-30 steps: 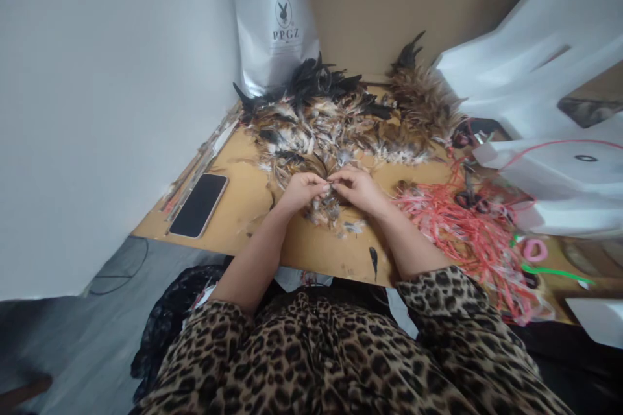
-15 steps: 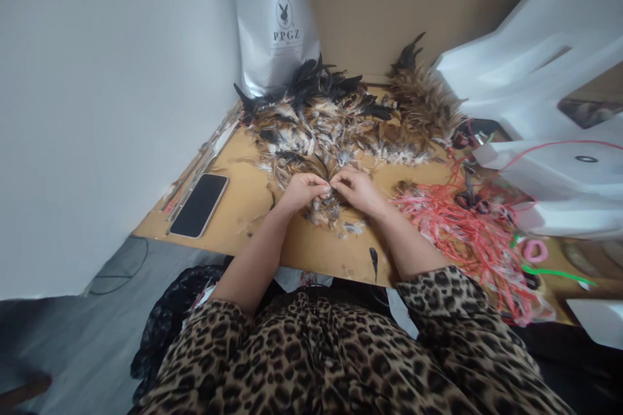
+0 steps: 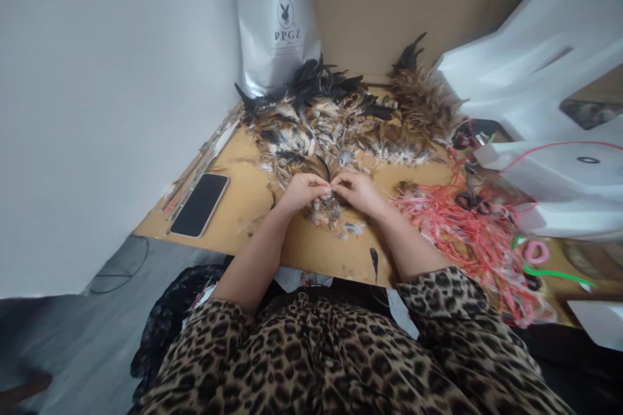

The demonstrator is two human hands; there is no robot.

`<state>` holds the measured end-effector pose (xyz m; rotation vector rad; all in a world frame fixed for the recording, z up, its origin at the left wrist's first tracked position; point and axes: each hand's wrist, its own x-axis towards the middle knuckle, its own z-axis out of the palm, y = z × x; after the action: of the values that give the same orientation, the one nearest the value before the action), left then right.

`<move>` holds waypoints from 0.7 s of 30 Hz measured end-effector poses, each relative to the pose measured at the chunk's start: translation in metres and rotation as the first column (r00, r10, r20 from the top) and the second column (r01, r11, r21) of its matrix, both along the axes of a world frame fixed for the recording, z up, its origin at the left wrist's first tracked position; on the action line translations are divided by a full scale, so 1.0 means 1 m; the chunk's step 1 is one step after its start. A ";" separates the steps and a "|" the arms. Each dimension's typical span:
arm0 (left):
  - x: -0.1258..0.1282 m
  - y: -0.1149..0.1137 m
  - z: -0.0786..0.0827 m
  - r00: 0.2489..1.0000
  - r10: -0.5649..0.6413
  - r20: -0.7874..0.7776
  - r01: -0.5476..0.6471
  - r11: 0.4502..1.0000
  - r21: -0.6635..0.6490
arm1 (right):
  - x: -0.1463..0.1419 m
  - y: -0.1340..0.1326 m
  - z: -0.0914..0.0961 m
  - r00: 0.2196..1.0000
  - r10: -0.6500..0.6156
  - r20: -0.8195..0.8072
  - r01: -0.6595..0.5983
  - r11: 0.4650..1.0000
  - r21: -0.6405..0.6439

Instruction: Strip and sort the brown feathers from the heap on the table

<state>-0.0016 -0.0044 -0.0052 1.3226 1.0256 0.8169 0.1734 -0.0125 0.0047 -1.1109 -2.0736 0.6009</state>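
Tan tabletop (image 3: 311,253) beneath feathers (image 3: 316,126), red strings (image 3: 462,230), a phone (image 3: 199,205)

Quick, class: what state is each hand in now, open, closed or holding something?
Left hand: pinched closed by the feathers; anything held is too small to tell.
Right hand: pinched closed too; its hold cannot be made out.
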 end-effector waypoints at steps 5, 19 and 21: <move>0.000 0.001 -0.001 0.998 0.051 0.035 -0.048 0.996 -0.070 | -0.001 0.000 -0.003 0.999 -0.033 -0.037 0.033 0.999 -0.006; -0.005 0.004 -0.004 0.986 0.112 0.127 -0.093 0.984 -0.151 | 0.000 -0.004 0.006 0.997 0.073 0.031 -0.074 0.996 0.058; -0.005 0.004 -0.004 0.987 0.107 0.117 -0.091 0.987 -0.134 | 0.000 -0.004 0.006 0.996 0.093 0.017 -0.093 0.995 0.025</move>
<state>-0.0065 -0.0004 -0.0094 1.1056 1.0335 0.8821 0.1738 -0.0161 0.0102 -1.0125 -2.1505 0.6106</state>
